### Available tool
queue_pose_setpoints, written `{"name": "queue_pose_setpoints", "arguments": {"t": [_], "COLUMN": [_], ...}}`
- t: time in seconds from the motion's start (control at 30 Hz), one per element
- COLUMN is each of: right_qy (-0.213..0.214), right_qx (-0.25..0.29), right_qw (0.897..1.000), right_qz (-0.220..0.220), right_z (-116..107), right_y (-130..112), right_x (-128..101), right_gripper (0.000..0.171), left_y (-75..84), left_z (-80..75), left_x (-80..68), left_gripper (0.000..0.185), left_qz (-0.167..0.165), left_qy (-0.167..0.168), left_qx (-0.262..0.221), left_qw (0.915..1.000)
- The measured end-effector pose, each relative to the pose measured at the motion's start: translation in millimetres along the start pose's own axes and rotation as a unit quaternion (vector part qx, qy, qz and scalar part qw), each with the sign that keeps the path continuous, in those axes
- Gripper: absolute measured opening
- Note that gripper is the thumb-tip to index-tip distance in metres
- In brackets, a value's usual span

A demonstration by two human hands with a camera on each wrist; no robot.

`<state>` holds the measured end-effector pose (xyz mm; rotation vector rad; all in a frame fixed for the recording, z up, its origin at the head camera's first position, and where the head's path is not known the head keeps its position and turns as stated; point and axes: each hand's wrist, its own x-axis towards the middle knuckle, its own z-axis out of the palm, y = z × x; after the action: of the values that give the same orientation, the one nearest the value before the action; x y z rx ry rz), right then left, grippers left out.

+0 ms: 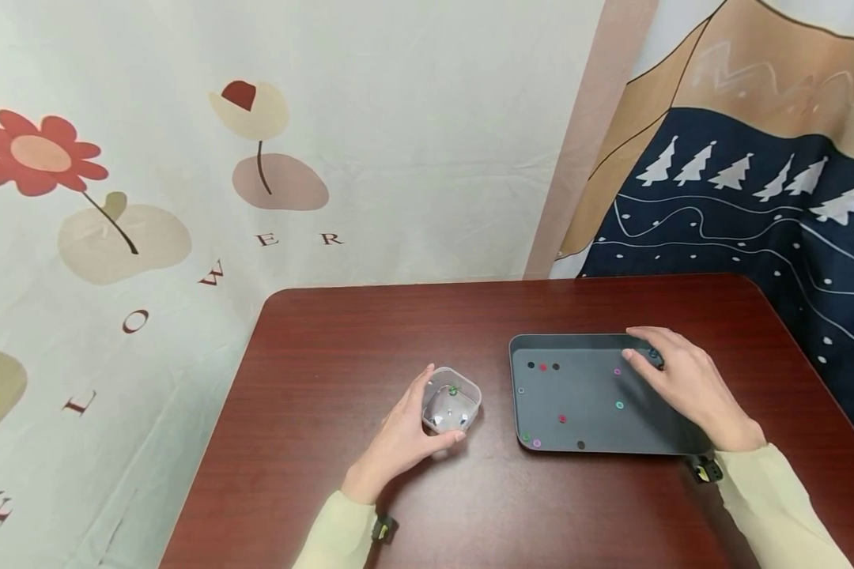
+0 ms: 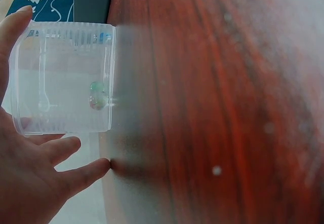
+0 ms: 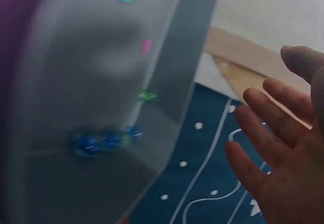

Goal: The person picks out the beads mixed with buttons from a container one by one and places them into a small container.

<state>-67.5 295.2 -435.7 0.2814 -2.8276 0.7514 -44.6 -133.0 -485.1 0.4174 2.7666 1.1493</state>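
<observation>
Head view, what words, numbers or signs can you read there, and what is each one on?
"FLOWER", letters spaced along a curve, on the pale flower-printed cloth backdrop.
Any marking on the small black-and-yellow wrist devices is too small to read.
I see no lettering on the clear plastic container or dark grey rectangular tray.
</observation>
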Motion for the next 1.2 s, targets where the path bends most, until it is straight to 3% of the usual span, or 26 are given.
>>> {"name": "queue_pose_setpoints", "arguments": {"t": [0.77, 1.2], "right_qy": [-0.079, -0.073], "right_qx": [0.004, -0.006], "right_qw": [0.996, 0.997], "right_qz": [0.031, 0.021], "right_z": [21.0, 30.2], "right_y": [33.4, 38.0], "right_x": [-5.2, -1.7], "right_gripper": [0.055, 0.049], "left_y": [-0.8, -1.0], "left_z": [1.6, 0.9], "left_x": [0.2, 0.3], "left_gripper": [0.111, 0.110], "left_qz": [-0.001, -0.006], "left_qy": [-0.001, -0.004], "left_qx": [0.003, -0.002], "left_qw": [1.0000, 1.0000]}}
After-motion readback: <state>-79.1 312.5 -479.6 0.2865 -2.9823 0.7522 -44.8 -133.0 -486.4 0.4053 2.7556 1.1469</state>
